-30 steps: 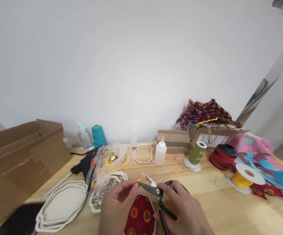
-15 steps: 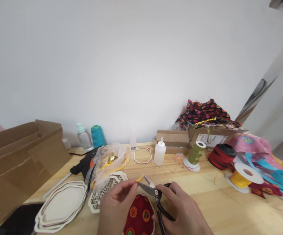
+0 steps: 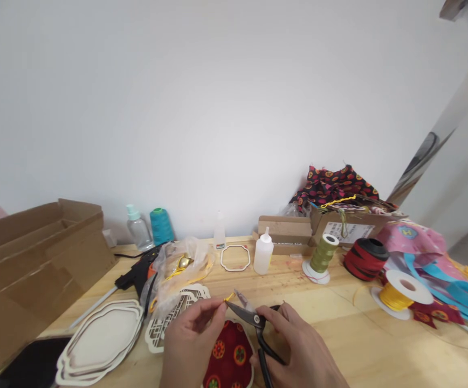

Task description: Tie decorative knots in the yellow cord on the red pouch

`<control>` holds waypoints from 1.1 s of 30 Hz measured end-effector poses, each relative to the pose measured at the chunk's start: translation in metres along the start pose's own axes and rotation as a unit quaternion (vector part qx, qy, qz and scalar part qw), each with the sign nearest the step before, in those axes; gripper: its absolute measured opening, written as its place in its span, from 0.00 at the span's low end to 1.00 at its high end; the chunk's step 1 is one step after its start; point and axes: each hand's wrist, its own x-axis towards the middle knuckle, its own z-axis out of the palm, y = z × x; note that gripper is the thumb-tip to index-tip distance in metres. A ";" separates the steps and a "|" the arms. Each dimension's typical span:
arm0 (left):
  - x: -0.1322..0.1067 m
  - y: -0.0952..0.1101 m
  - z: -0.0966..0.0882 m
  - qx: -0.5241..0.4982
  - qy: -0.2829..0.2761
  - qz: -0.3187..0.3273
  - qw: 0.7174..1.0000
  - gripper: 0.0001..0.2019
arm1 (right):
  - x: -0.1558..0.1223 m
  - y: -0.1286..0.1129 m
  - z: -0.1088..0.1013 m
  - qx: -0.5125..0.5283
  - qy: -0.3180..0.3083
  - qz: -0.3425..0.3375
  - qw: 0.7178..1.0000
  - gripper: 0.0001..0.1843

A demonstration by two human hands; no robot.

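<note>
A pale wall (image 3: 226,118) rose behind the wooden table (image 3: 379,345), and there, in the head view, was the left hand (image 3: 189,339), thumb and forefinger pinching a yellow cord (image 3: 229,297)! The right hand (image 3: 298,345) had its fingers curled round the handles of the scissors (image 3: 257,319), blades parted, tips right up by the cord; contact was too fine to tell. Below, between both hands, sat the red patterned fabric (image 3: 229,355), pale-edged, while beyond stood a squeeze bottle (image 3: 263,256), upright.
</note>
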 end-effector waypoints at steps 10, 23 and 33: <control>0.003 -0.003 -0.002 -0.051 -0.057 -0.048 0.996 0.09 | 0.000 0.004 0.000 -0.044 0.070 -0.046 0.996 0.27; 0.000 -0.002 -0.002 -0.073 -0.049 -0.038 0.995 0.08 | 0.002 -0.002 -0.003 0.022 0.020 -0.013 0.999 0.26; 0.002 -0.005 -0.004 -0.075 -0.053 -0.062 0.994 0.11 | 0.002 -0.001 -0.005 0.026 0.004 0.004 1.000 0.25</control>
